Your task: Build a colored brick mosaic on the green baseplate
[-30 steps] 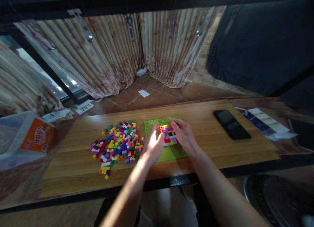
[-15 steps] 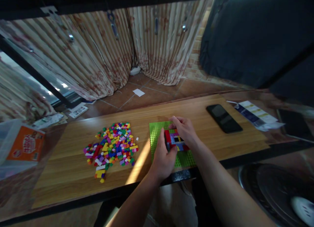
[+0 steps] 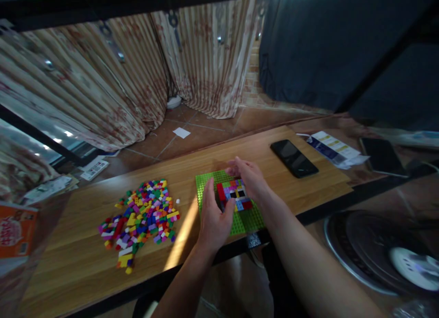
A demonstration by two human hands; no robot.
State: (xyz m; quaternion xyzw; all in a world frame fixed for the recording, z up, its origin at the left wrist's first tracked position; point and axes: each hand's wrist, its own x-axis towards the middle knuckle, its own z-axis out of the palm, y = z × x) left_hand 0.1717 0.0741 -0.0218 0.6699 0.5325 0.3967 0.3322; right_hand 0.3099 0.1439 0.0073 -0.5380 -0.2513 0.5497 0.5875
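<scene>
A green studded baseplate [image 3: 243, 223] lies near the front edge of the wooden table. On it sits a low build of coloured toy bricks [image 3: 236, 194], with red, purple, orange, blue, white and black pieces showing. My left hand [image 3: 216, 213] is at the build's left side, fingers stretched and thumb apart, with nothing visible in it. At the right side, my right hand [image 3: 249, 175] is held over the plate's far right part, its fingers apart and no brick visible in them. It covers part of the build's right edge.
A pile of loose bricks [image 3: 144, 215] spreads over the table [image 3: 78, 258] to the left, with one small white brick [image 3: 177, 201] apart from it. A black phone [image 3: 294, 158] and a printed leaflet [image 3: 334, 148] lie to the right. An orange box [image 3: 16, 229] stands far left.
My hands have opened away from the brick build, which shows more now. The whole view has shifted, so the table and its things appear farther left.
</scene>
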